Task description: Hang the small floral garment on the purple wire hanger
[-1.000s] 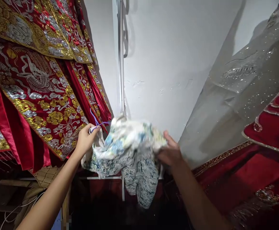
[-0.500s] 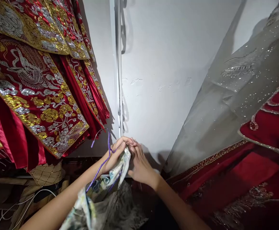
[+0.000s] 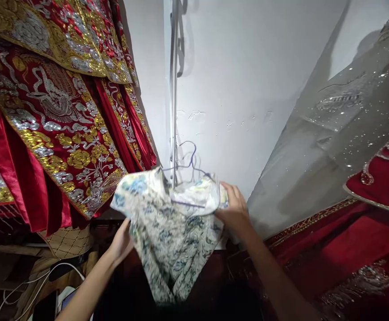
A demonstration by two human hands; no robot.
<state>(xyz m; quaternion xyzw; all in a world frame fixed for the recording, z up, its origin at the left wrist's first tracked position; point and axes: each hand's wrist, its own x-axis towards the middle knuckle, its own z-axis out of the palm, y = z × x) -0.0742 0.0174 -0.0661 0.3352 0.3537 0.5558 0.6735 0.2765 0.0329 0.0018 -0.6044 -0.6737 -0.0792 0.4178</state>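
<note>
A white garment with a blue and yellow floral print (image 3: 170, 232) hangs on a thin purple wire hanger (image 3: 189, 162) in front of a white wall. My right hand (image 3: 234, 207) grips the garment's right shoulder, fingers closed on the cloth. My left hand (image 3: 122, 243) holds the garment's left side from behind and below; its fingers are partly hidden by the fabric. The hanger's hook stands up above the collar, close to a vertical metal pole (image 3: 173, 89).
Red robes with gold and silver embroidery (image 3: 54, 116) hang at the left. A grey sequinned gown (image 3: 331, 133) and a red beaded dress (image 3: 378, 178) hang at the right. Cables and a woven basket (image 3: 65, 240) lie low at the left.
The hands, held together low over the bunched garment half a second ago, have moved apart. The garment is now raised and spread out on the hanger.
</note>
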